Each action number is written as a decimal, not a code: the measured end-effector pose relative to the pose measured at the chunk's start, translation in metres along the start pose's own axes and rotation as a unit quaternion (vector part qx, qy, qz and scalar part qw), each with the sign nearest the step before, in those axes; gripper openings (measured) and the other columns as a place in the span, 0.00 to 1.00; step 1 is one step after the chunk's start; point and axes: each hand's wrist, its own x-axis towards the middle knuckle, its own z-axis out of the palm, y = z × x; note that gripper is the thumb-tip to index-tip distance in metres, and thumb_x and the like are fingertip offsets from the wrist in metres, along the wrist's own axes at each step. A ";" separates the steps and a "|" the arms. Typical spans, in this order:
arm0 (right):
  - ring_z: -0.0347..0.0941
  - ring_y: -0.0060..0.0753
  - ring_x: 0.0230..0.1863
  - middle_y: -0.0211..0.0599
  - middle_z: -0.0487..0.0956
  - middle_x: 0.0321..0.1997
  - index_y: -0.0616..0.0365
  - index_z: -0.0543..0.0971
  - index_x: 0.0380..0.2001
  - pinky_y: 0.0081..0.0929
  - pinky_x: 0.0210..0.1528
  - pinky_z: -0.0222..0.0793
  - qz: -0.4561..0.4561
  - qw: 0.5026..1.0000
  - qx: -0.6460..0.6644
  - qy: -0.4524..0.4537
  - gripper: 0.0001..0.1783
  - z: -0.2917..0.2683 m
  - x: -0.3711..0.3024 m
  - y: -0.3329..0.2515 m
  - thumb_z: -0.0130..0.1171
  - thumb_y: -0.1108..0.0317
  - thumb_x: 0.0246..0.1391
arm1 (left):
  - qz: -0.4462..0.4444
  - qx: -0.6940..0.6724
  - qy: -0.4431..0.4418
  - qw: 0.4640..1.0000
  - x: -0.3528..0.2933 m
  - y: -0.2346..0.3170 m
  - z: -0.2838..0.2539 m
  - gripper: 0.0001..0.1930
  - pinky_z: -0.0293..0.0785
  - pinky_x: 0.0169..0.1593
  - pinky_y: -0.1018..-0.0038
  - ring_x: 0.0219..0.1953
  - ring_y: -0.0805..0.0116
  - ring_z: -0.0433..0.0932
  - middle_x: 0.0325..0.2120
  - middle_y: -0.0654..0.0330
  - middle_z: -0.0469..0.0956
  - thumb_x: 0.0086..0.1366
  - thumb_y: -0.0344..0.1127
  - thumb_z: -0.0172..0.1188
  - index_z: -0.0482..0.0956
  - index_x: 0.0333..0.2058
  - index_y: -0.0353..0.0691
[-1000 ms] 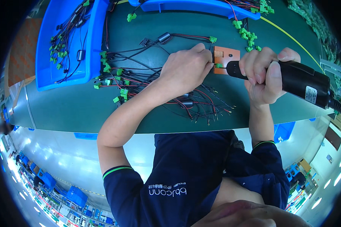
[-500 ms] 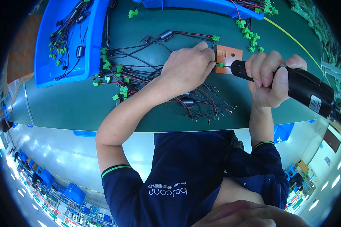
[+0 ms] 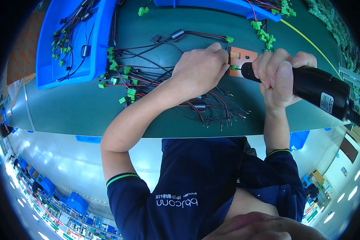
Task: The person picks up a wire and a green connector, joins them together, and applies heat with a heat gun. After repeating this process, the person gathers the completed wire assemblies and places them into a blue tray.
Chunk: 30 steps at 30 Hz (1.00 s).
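My right hand [image 3: 283, 76] is wrapped round a black electric screwdriver [image 3: 322, 91], held nearly level with its tip pointing left. Its bit meets a small green terminal block [image 3: 235, 67] seated in an orange-brown fixture block [image 3: 249, 55]. My left hand [image 3: 200, 69] is closed in a pinch at the fixture's left edge, right beside the terminal block. Whatever lies between those fingertips is hidden, though wires run in under the hand. Beneath and around my left forearm is a bundle of black and red cables [image 3: 148, 76] with green connectors and bare ends.
A blue bin [image 3: 99, 60] of cables stands at the left. Another blue tray [image 3: 216, 7] lies along the far side, with green connectors [image 3: 263, 36] hanging over its right end. One cable with a black cylinder [image 3: 178, 35] lies beyond my left hand. Yellow tape crosses the green table [image 3: 60, 108].
The screwdriver and my right hand have shifted slightly left, closer to the fixture. My left hand stays in its pinch at the fixture's edge.
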 end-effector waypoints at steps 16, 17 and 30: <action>0.60 0.22 0.17 0.32 0.67 0.20 0.51 0.63 0.57 0.28 0.22 0.63 -0.003 0.999 0.031 0.013 0.18 -0.007 0.003 -0.003 0.51 0.78 0.68 | 0.000 -0.006 0.002 1.000 0.000 0.002 0.000 0.06 0.76 0.35 0.53 0.32 0.46 0.81 0.34 0.55 0.77 0.69 0.35 0.62 0.81 0.36 0.39; 0.60 0.22 0.17 0.32 0.67 0.20 0.51 0.63 0.56 0.28 0.22 0.63 -0.003 1.000 0.028 0.009 0.18 -0.007 0.003 -0.003 0.51 0.78 0.67 | -0.001 -0.005 0.000 1.000 0.000 0.002 0.000 0.06 0.76 0.35 0.53 0.32 0.46 0.81 0.34 0.55 0.77 0.69 0.35 0.62 0.81 0.36 0.39; 0.72 0.22 0.22 0.35 0.75 0.27 0.62 0.68 0.45 0.24 0.24 0.72 0.021 0.998 0.026 0.060 0.17 0.000 0.004 0.002 0.61 0.88 0.57 | 0.000 -0.014 -0.006 1.000 -0.001 0.007 -0.004 0.06 0.75 0.36 0.52 0.33 0.45 0.81 0.34 0.55 0.77 0.69 0.35 0.63 0.81 0.36 0.40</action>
